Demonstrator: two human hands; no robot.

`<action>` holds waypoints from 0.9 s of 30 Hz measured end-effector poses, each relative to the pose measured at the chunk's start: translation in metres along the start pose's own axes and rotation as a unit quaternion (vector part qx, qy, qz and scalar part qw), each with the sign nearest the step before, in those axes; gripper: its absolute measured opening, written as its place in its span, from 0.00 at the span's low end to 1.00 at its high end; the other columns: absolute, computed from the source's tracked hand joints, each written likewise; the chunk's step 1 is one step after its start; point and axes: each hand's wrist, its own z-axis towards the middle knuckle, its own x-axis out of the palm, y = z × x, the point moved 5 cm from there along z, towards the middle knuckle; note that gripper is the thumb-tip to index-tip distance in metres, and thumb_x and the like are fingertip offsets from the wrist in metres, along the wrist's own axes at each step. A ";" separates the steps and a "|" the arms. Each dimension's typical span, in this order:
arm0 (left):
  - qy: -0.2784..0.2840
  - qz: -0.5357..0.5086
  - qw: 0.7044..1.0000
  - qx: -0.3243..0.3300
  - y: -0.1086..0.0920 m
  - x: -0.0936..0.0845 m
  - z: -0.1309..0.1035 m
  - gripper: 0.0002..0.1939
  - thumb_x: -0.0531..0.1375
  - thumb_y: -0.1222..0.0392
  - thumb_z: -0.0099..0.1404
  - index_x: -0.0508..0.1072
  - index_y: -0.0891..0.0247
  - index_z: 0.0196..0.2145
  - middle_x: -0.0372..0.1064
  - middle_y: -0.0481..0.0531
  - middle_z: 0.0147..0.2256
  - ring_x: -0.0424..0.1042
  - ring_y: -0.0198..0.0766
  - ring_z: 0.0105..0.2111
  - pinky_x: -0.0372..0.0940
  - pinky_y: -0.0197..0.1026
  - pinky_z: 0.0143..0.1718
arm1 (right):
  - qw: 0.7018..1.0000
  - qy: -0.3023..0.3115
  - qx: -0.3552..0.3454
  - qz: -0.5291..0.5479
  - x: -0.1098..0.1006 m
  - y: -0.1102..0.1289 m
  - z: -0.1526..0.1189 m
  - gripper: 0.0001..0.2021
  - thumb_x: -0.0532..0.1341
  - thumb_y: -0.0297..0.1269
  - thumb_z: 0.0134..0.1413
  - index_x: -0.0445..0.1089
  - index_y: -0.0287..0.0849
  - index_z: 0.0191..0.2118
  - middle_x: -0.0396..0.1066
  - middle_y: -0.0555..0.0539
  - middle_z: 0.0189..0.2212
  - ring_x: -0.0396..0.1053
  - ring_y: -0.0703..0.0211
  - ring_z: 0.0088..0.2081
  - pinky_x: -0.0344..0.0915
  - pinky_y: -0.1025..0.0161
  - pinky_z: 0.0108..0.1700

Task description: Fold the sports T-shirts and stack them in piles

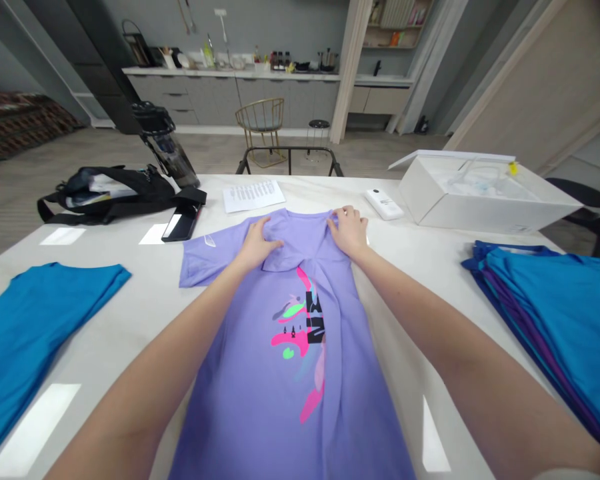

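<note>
A purple T-shirt [265, 373] with a pink, green and black print lies front up on the white table, its hem running out of view at the bottom. Its right side is folded in lengthwise, and a fold crosses the print. My left hand [258, 245] rests on the fabric left of the collar, thumb and forefinger apart. At the other shoulder, my right hand [350, 232] has its bent fingers closed on the shirt's edge. The sleeve on the left is spread out flat; the other sleeve is not visible.
A blue folded garment [45, 313] lies at left, and a stack of folded garments [555, 307] at right. Behind are a black bag [115, 193], a phone [183, 221], a bottle [167, 147], a paper sheet [254, 196], a white device [383, 203] and an open white box [470, 207].
</note>
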 end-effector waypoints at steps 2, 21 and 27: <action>0.026 0.025 0.999 0.036 -0.008 -0.001 -0.008 0.41 0.69 0.61 0.54 0.65 0.58 0.65 0.63 0.59 0.63 0.66 0.48 0.60 0.63 0.48 0.60 | 0.999 0.024 -0.033 0.000 -0.006 0.011 -0.016 0.20 0.50 0.47 0.71 0.69 0.41 0.56 0.66 0.32 0.58 0.61 0.38 0.57 0.57 0.42 0.56; 0.059 0.303 0.934 0.180 -0.067 0.009 -0.046 0.19 0.55 0.56 0.71 0.73 0.58 0.56 0.70 0.59 0.56 0.66 0.52 0.57 0.57 0.54 0.60 | 0.990 0.099 -0.095 0.021 -0.009 0.036 -0.062 0.25 0.49 0.53 0.73 0.69 0.45 0.62 0.65 0.37 0.65 0.59 0.43 0.65 0.49 0.38 0.67; 0.141 0.381 0.890 0.207 -0.068 0.009 -0.080 0.24 0.55 0.63 0.68 0.69 0.56 0.61 0.71 0.59 0.55 0.68 0.52 0.55 0.58 0.54 0.56 | 0.982 0.143 -0.103 0.063 -0.034 0.052 -0.100 0.21 0.56 0.58 0.67 0.74 0.45 0.45 0.77 0.42 0.44 0.73 0.49 0.46 0.64 0.57 0.49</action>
